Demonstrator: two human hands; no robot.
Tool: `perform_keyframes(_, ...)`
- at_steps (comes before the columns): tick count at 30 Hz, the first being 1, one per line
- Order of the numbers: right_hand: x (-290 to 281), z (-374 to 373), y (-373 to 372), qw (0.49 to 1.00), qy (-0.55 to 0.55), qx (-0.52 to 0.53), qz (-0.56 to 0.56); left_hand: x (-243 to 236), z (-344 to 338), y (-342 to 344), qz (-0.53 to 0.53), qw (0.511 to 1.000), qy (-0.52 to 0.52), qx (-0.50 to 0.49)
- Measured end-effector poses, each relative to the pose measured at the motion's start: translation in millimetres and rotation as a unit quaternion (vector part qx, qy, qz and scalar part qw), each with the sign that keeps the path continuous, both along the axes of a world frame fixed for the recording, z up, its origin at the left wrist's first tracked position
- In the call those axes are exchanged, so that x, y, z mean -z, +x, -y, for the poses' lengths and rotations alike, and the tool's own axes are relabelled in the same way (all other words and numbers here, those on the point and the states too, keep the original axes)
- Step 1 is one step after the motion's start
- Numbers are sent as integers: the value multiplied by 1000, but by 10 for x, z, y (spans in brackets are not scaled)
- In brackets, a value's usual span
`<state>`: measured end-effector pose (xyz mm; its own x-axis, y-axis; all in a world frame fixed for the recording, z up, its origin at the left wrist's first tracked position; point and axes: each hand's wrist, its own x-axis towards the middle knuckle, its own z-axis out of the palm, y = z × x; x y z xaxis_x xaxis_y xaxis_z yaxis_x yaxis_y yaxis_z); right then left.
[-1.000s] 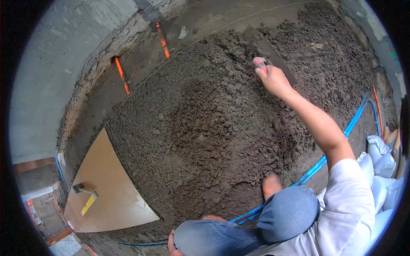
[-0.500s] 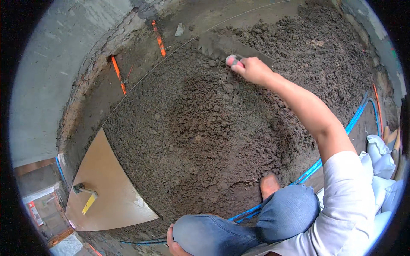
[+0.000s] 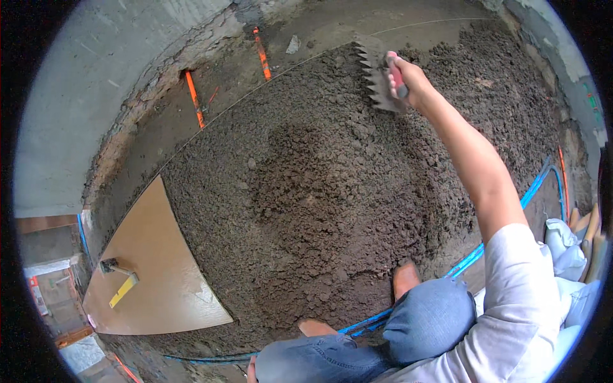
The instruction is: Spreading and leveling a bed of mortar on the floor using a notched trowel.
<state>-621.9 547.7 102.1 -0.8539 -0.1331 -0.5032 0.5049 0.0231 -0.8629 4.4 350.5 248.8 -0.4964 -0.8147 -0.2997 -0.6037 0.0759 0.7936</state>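
Note:
My right hand (image 3: 412, 83), arm stretched far forward, is closed round the red handle of a notched trowel (image 3: 375, 80). The grey blade stands tilted on edge, with its big teeth turned to the left. Below and around it spreads coarse, damp, dark mortar (image 3: 313, 172), heaped and browner in the middle. Whether the blade touches the mortar is hard to tell. At the lower edge, only a sliver of my left hand (image 3: 251, 370) shows beside my left knee; its fingers are hidden.
A large beige tile (image 3: 159, 268) lies at left, with a yellow-and-black hand tool (image 3: 121, 287) on it. A string line (image 3: 255, 80) crosses the far side. Orange pipes (image 3: 195, 99) stand near the wall. Blue tubes (image 3: 469, 258) and pale bags (image 3: 565, 252) lie at right.
My right hand has moved right and slightly up. The trowel has turned from lying flat on the mortar to standing on edge, teeth showing. My left hand has slipped mostly out of view.

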Motion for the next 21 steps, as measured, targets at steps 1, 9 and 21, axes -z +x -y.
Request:
perform_keyframes(1,-3,19,-79,987,-138,66,52,1,-3,-14,-2,1000,1,4)
perform_keyframes(9,-260,763,-306,977,9,-157,143,92,16,-170,-13,1000,-3,13)
perform_keyframes(21,-339,459,-340,970,223,-90,35,-12,-40,-162,5,1000,-1,-14)
